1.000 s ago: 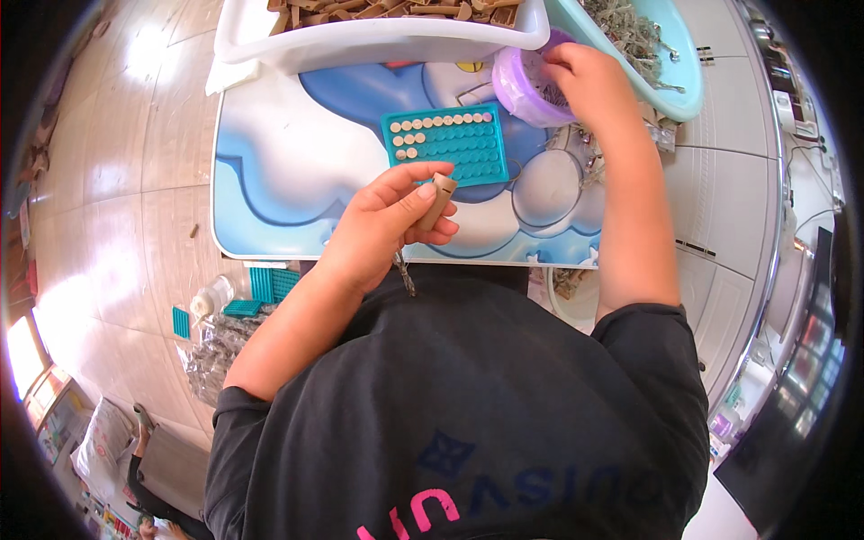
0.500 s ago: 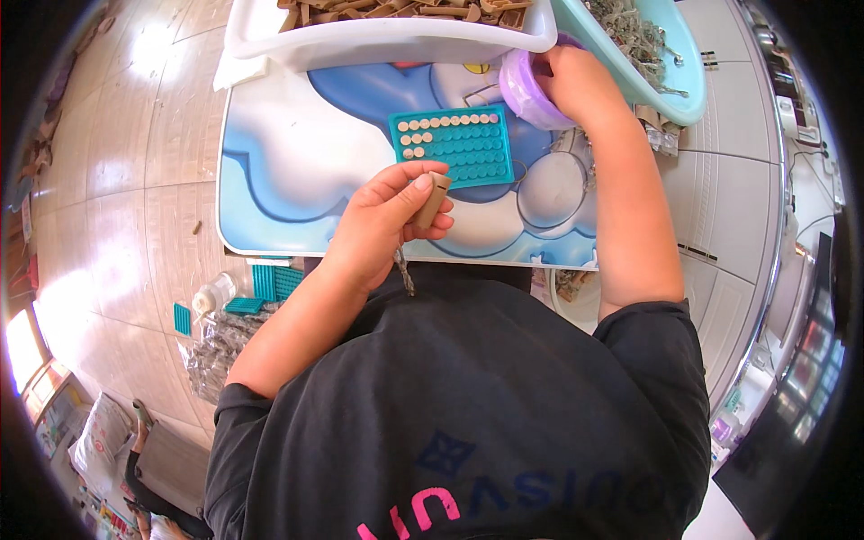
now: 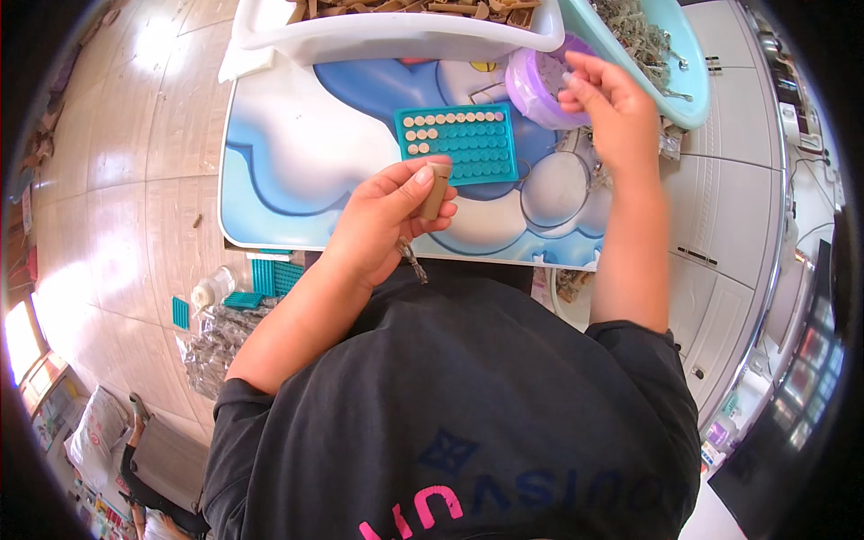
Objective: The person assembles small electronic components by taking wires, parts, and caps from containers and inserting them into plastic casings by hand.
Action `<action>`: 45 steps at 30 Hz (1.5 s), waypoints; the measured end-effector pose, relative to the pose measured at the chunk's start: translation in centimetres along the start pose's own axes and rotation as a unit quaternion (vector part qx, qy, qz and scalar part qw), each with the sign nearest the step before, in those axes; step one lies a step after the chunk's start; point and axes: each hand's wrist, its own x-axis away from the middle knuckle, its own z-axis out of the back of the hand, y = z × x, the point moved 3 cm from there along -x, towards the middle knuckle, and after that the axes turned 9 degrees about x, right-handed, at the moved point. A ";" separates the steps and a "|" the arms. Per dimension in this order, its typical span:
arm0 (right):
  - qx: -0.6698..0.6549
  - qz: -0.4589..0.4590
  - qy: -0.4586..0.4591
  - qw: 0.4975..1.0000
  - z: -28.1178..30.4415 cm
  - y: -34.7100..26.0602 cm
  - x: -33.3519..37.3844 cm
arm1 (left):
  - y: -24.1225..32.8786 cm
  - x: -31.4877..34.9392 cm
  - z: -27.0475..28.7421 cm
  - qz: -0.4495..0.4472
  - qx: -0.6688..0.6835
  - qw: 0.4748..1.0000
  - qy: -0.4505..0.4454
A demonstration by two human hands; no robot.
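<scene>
Held upright in my left hand (image 3: 382, 207) is a small tan plastic casing (image 3: 437, 196), gripped between thumb and fingers. A short twisted bundle of grey wires (image 3: 413, 262) hangs below that palm. My right hand (image 3: 623, 112) is raised beside a purple round tub (image 3: 522, 97), its thumb and fingers pinched together; whatever is at the fingertips is too small to make out. Beyond the left hand lies a teal tray (image 3: 514, 153) of round sockets. Pale round discs fill its far row and a few sockets at the left of two nearer rows.
A white bin (image 3: 396, 36) of tan casings stands at the table's far edge. Right of it is a light-blue basin (image 3: 681, 101) of wired parts. Teal trays (image 3: 263, 277) and a clear bag of grey parts (image 3: 216, 353) sit low at the left. White cabinets (image 3: 733, 180) flank the right.
My right hand has come up out of the purple tub and moved right, fingers pinched. The left hand still holds the casing, now turned slightly; the wires under it have swung right.
</scene>
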 end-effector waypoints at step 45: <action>-0.032 0.170 -0.014 0.985 -7.6 -1.6 9.6 | -0.7 0.0 -0.5 0.045 0.046 0.993 -0.101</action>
